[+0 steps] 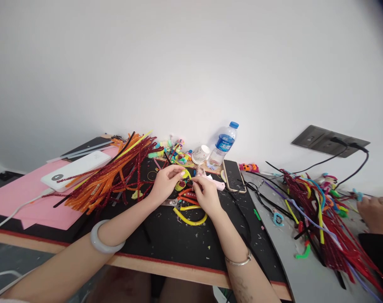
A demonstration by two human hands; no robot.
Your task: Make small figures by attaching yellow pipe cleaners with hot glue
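My left hand (166, 180) and my right hand (206, 194) meet over the black mat (166, 235), fingers pinched together on a small piece made of yellow and red pipe cleaners (184, 181). Under them lie orange and red pipe cleaner bits (186, 197) and a curved yellow pipe cleaner (189, 219). A pale bangle circles my left wrist and a thin bracelet my right.
A heap of orange and red pipe cleaners (115, 172) lies left, beside a white power bank (76, 168) on pink paper (17, 198). Behind: paper cup (200, 154), water bottle (222, 145), phone (233, 175). Right, more pipe cleaners (320, 210) and another person's hand (376, 214).
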